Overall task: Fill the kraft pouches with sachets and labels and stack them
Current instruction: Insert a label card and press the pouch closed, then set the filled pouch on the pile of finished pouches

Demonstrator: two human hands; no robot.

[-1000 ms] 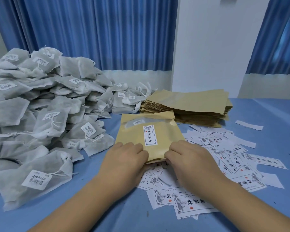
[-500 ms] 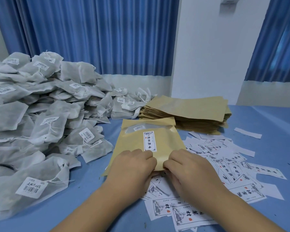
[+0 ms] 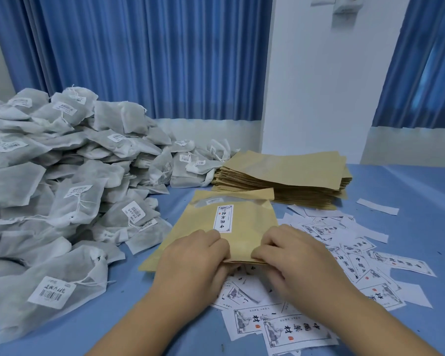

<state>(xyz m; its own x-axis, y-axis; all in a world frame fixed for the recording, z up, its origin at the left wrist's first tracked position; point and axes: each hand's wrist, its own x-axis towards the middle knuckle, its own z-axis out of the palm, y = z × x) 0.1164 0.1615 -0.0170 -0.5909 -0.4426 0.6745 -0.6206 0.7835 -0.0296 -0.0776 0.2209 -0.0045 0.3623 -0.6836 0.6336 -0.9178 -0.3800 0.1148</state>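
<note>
Kraft-brown windowed paper pouch [image 3: 252, 222], white-labelled, short of far edge of blue-covered desk [image 3: 409, 191] | left hand [image 3: 193, 258], right hand [image 3: 293, 253] side by side, both pinching its near edge | step: likely closing it | next: lift flat, stack.

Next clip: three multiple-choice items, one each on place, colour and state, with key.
1. Where is the stack of empty pouches relative to the held kraft pouch? A) beyond it B) nearer the person C) on it
2. What colour is the table cover? A) red B) blue C) green
3. How is the kraft pouch held? A) lies untouched B) one hand only C) both hands pinch its near edge
1 A: the stack lies past its far edge. 2 B: blue shows around the loose labels. 3 C: left hand and right hand both pinch that edge.
</note>
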